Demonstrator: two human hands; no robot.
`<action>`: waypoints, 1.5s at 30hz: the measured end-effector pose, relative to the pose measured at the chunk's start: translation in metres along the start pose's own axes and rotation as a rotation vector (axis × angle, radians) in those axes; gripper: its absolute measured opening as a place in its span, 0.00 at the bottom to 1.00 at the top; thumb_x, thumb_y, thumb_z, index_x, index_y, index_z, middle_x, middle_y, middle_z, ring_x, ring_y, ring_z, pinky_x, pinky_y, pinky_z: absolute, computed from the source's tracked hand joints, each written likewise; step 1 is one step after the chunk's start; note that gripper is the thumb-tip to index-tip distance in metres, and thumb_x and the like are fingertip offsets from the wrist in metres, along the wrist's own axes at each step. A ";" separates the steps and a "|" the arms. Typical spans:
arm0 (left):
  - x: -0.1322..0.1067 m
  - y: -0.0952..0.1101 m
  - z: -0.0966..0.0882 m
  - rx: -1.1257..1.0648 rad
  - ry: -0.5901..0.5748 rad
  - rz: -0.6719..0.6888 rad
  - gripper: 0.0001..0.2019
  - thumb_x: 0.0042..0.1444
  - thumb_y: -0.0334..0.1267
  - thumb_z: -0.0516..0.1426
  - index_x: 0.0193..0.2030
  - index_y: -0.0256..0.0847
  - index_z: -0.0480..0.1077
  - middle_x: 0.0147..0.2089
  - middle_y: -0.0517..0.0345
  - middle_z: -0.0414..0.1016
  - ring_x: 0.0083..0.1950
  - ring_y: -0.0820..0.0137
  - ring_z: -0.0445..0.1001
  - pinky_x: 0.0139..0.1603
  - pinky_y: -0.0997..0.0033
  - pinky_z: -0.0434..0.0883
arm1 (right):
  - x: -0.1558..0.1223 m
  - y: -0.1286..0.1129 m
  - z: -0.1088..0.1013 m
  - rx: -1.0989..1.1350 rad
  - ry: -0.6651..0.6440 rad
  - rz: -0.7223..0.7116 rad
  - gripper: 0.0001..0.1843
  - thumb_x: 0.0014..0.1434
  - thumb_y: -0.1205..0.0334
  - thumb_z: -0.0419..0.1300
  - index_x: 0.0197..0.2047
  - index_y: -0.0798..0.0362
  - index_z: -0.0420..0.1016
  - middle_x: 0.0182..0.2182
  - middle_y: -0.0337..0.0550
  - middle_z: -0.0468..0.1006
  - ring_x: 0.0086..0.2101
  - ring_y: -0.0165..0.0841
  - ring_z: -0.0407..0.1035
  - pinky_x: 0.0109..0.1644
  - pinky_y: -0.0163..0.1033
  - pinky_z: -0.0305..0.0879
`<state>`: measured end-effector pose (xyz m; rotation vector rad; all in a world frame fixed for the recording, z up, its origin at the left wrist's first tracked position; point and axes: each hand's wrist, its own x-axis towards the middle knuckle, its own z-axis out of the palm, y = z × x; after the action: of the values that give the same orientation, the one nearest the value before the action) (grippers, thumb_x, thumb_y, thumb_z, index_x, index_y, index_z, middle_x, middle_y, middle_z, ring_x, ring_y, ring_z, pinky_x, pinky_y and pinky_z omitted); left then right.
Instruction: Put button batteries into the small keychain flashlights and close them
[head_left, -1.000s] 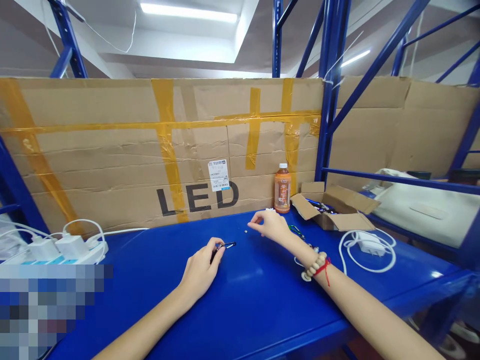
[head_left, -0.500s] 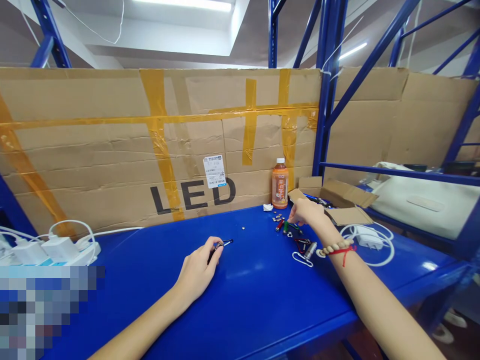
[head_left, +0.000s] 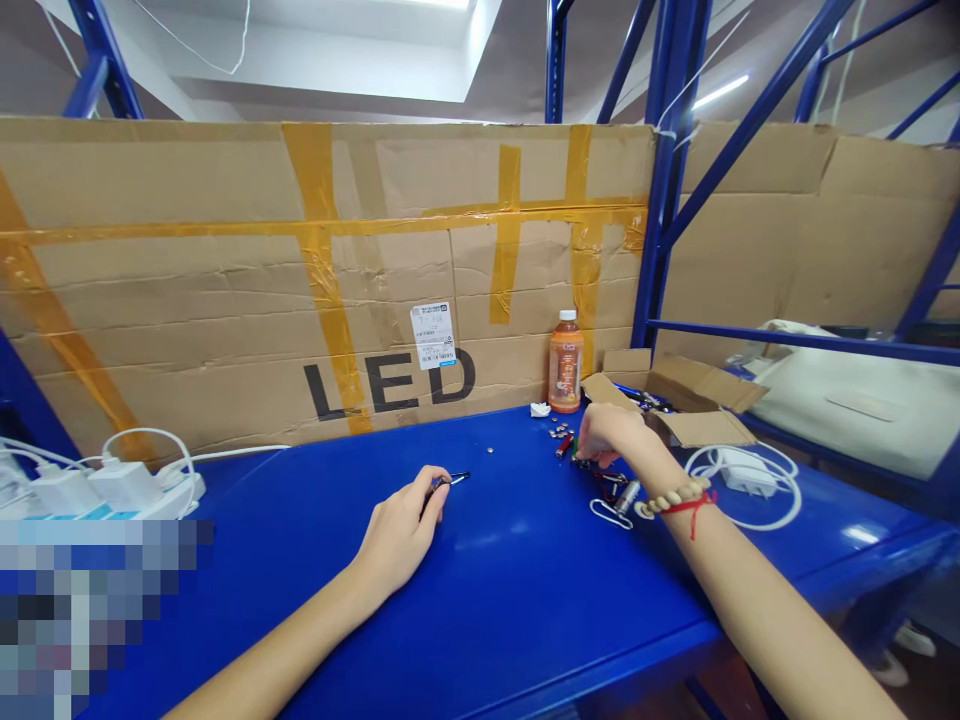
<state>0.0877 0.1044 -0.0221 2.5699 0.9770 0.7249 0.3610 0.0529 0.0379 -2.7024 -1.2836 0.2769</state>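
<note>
My left hand (head_left: 409,515) rests over the blue tabletop with its fingers closed on a small dark object with a metal clip (head_left: 457,478); most of that object is hidden in the grip. On the right, my right hand (head_left: 611,435) reaches down into a cluster of small items, fingertips bent together; what they hold, if anything, is hidden. Close to those fingertips lie a red cylinder (head_left: 564,446) and a partly covered green one (head_left: 576,448). Nearer to me are a silver cylinder (head_left: 627,497) and a white loop clip (head_left: 610,514). Several small round metal discs (head_left: 558,431) lie beyond.
An orange drink bottle (head_left: 565,365) stands against the cardboard wall (head_left: 225,330). Beside it is an open cardboard box (head_left: 709,430). A white adapter with cable (head_left: 748,472) lies at right, a power strip (head_left: 176,497) at left. One lone disc (head_left: 490,450) sits mid-table.
My right hand has lowered toward me over the small items, covering more of the green cylinder. My left hand keeps its grip, nearly still. The view has shifted slightly.
</note>
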 end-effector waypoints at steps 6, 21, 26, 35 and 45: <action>0.000 -0.001 0.001 -0.006 -0.014 -0.010 0.13 0.61 0.45 0.39 0.44 0.48 0.59 0.28 0.65 0.70 0.31 0.70 0.70 0.33 0.74 0.61 | 0.007 -0.005 0.009 -0.063 -0.049 0.022 0.11 0.36 0.68 0.67 0.11 0.55 0.69 0.12 0.41 0.72 0.22 0.34 0.72 0.29 0.36 0.66; 0.000 -0.001 0.000 -0.030 -0.034 0.000 0.14 0.61 0.45 0.39 0.45 0.48 0.60 0.28 0.65 0.70 0.31 0.71 0.70 0.33 0.73 0.62 | 0.007 -0.012 0.007 0.391 0.503 -0.384 0.10 0.43 0.67 0.61 0.32 0.56 0.78 0.27 0.43 0.78 0.31 0.32 0.72 0.35 0.32 0.67; 0.000 0.001 -0.001 -0.017 -0.058 0.005 0.13 0.61 0.45 0.39 0.44 0.48 0.61 0.28 0.65 0.70 0.31 0.70 0.70 0.33 0.73 0.62 | -0.009 -0.046 0.037 0.670 0.374 -0.711 0.08 0.42 0.68 0.62 0.30 0.58 0.77 0.26 0.43 0.77 0.26 0.30 0.71 0.27 0.31 0.69; 0.002 -0.003 0.003 0.004 -0.067 0.044 0.13 0.60 0.45 0.41 0.45 0.48 0.61 0.38 0.61 0.73 0.40 0.66 0.72 0.39 0.71 0.65 | -0.030 -0.071 0.064 0.991 -0.215 -0.857 0.21 0.41 0.56 0.65 0.38 0.59 0.77 0.27 0.43 0.78 0.24 0.27 0.70 0.24 0.31 0.70; 0.000 -0.003 0.003 0.004 -0.033 0.091 0.13 0.62 0.43 0.42 0.46 0.49 0.64 0.41 0.63 0.74 0.42 0.69 0.72 0.41 0.71 0.66 | -0.034 -0.077 0.069 1.039 -0.235 -0.786 0.22 0.42 0.53 0.64 0.38 0.60 0.77 0.22 0.41 0.75 0.23 0.26 0.66 0.20 0.29 0.66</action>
<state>0.0875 0.1064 -0.0259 2.6353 0.8568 0.7019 0.2670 0.0776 -0.0099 -1.2462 -1.5334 0.8584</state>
